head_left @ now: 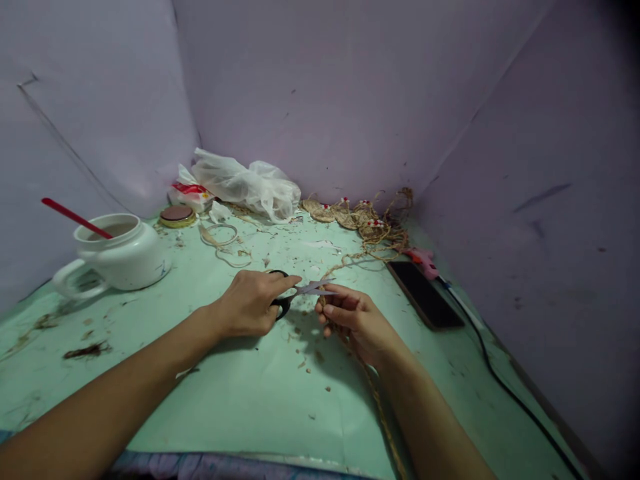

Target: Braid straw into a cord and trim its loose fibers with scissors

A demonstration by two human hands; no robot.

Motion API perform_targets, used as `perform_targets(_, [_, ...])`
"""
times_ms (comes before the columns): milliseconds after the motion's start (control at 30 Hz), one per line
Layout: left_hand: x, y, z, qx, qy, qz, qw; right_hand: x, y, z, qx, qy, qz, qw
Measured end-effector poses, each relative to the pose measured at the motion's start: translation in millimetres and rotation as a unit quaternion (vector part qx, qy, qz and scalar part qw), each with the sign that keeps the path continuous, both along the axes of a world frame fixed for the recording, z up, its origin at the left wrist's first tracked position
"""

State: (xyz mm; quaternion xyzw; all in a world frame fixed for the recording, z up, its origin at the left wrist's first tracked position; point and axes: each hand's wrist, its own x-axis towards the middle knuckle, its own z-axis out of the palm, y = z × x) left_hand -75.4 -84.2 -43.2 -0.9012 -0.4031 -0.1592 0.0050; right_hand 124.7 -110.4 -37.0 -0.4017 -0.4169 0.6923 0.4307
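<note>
My left hand [255, 300] is closed round the black handles of a pair of scissors [306, 289]. The blades are slightly parted and point right, reaching to the fingertips of my right hand [357, 320]. That hand pinches a braided straw-coloured cord [323, 300] between thumb and fingers. One length of the cord runs down past my right forearm to the table's front edge, and another stretches up toward a tangle of cord at the back right. Whether the blades touch the cord, I cannot tell.
At left stands a white mug [125, 257] with a red stick. Behind lie a round tin [177, 215], a plastic bag [245, 183] and woven discs with red and white beads [370, 223]. At right are a phone [425, 295], a pink glue gun [424, 261] and its black cable.
</note>
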Motion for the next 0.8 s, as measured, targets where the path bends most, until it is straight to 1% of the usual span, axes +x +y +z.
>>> perform_targets(100, [-2.2, 2.0, -1.9, 0.0, -0.021, 0.001, 1.0, 1.2, 1.0, -0.1, 0.02, -0.008, 0.005, 1.0])
perform_targets(233, [-1.6, 1.3, 0.6, -0.028, -0.041, 0.002, 0.999, 2.5, 2.0, -0.5, 0.035, -0.014, 0.0, 0.999])
perform_targets(400, [0.8, -2.2, 6.8, -0.063, -0.022, 0.0, 0.998, 1.1, 0.4, -1.0, 0.034, -0.024, -0.002, 0.999])
perform_targets(533, [1.2, -3.3, 7.7, -0.046, 0.006, 0.012, 0.999, -1.8, -0.5, -0.7, 0.022, -0.041, -0.014, 0.999])
perform_targets(667, [1.8, -3.7, 6.0, -0.023, 0.028, 0.007, 0.999, -5.7, -0.7, -1.0, 0.022, -0.054, -0.018, 0.998])
perform_targets(800, [2.5, -4.0, 6.0, -0.028, 0.044, 0.001, 0.999, -8.8, -0.9, -2.7, 0.028, -0.068, -0.019, 0.997])
